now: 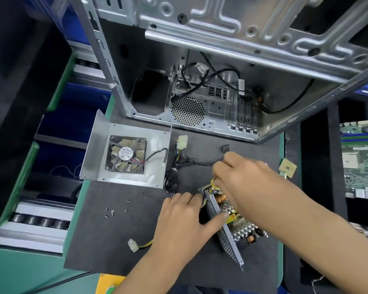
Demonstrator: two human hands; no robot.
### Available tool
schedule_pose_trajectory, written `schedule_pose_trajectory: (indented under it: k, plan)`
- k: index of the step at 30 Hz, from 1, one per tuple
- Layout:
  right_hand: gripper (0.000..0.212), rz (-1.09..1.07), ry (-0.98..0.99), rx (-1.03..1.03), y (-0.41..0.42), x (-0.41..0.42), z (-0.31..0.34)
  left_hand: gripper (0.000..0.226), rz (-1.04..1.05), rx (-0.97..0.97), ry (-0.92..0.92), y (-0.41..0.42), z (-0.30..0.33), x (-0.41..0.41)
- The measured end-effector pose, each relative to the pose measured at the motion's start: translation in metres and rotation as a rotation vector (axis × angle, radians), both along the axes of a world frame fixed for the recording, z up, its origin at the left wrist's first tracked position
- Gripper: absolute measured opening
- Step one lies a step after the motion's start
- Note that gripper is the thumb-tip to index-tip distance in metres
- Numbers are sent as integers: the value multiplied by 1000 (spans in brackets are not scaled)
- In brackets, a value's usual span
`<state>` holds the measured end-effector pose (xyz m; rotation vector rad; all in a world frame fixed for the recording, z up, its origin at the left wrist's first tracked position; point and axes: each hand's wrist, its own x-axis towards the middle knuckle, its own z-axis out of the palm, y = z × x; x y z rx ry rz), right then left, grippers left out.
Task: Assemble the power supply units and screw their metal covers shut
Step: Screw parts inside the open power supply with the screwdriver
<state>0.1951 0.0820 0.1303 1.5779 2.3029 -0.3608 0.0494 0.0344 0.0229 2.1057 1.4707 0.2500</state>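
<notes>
Both hands work at the open PSU (pixel 227 217) on the black mat (pixel 119 240). Left hand (pixel 185 217) grips its perforated wall; right hand (pixel 242 177) reaches into the wiring, its grip hidden. Best to steady the case and tuck cables clear before fitting the cover (pixel 125 153) lying beside it. Screws (pixel 113 212) wait nearby on the green counter (pixel 30 272).

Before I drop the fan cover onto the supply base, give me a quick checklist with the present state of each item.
1. Open supply base steadied: ok, left hand grips its perforated wall.
2. Right hand clear of the internals: not ok, fingers at the wiring.
3. Fan cover within reach: ok, lying fan-up on the mat.
4. Fan lead plugged in: not ok, its connector lies free.
5. Screws at hand: ok, loose on the mat.
6. Cable bundle routed clear: cannot tell.
</notes>
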Motion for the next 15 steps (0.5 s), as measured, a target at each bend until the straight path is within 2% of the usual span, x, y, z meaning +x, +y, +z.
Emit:
schedule_pose_trajectory:
  k: [2,5,7,11,13,15]
  plan:
    - [21,-15,-61,8,1,-6,2,69,1,-8,-1,0,0,0]
    - [13,21,-56,-59,4,-17,5,72,-16,-29,11,1,-1,0]
    - [33,80,-56,-82,5,-16,3,73,-16,-29,15,0,-1,0]
    - [17,55,-165,-123,13,-7,0,69,-14,-24,7,1,-3,0]
    - [19,3,-202,-191,12,-3,2,69,-36,-47,36,2,-4,0]
    - [24,-43,-158,-193,7,-1,4,64,-38,-59,33,2,-4,0]
